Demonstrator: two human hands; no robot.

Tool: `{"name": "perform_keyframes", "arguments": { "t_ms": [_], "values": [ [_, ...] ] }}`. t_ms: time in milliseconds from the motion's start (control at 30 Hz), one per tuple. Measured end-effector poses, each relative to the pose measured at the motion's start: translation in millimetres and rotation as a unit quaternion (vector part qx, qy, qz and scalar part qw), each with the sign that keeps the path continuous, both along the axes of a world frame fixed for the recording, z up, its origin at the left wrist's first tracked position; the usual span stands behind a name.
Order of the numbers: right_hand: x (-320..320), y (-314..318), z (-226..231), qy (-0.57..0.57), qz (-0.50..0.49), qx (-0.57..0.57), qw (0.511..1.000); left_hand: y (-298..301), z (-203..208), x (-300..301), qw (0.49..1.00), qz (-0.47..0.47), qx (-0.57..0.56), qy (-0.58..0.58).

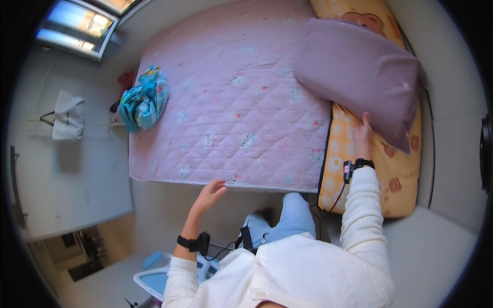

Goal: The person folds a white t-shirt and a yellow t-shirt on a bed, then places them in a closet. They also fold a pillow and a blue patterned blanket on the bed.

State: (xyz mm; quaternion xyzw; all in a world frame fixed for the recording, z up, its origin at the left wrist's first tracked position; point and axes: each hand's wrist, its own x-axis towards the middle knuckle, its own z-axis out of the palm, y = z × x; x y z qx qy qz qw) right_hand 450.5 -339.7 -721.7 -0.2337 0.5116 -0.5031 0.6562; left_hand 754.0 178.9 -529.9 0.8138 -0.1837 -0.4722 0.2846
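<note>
A mauve pillow lies askew at the far right, partly over a narrow yellow patterned mattress and partly over the pink quilted bed. My right hand is at the pillow's near edge, with a finger or thumb showing on top; the rest of its grip is partly hidden, but it appears closed on the edge. Empty and with loosely stretched fingers, my left hand hovers by the near edge of the pink bed. Each wrist wears a black strap with a small device and cable.
A crumpled turquoise bag or cloth sits on the bed's left edge. Further left is a white paper bag with dark handles. A blue-and-white plastic item stands behind my left arm. A wall runs along the right.
</note>
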Motion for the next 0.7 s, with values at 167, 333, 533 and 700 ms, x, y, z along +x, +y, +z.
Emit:
{"name": "perform_keyframes", "arguments": {
  "t_ms": [167, 333, 533, 700],
  "values": [
    [42, -52, 15, 0.074, -0.042, -0.057, 0.995, 17, 4, -2, 0.997, 0.074, 0.012, 0.021],
    [79, -59, 81, -0.111, -0.128, 0.006, 0.986, 35, 7, -21, 0.987, 0.16, 0.0, 0.029],
    [122, 10, 144, -0.177, -0.012, -0.085, 0.98, 56, 5, -38, 0.977, 0.192, -0.079, 0.048],
    [145, 154, 192, -0.255, 0.226, 0.032, 0.94, 103, 12, -65, 0.953, 0.255, -0.162, -0.012]
  ]
}}
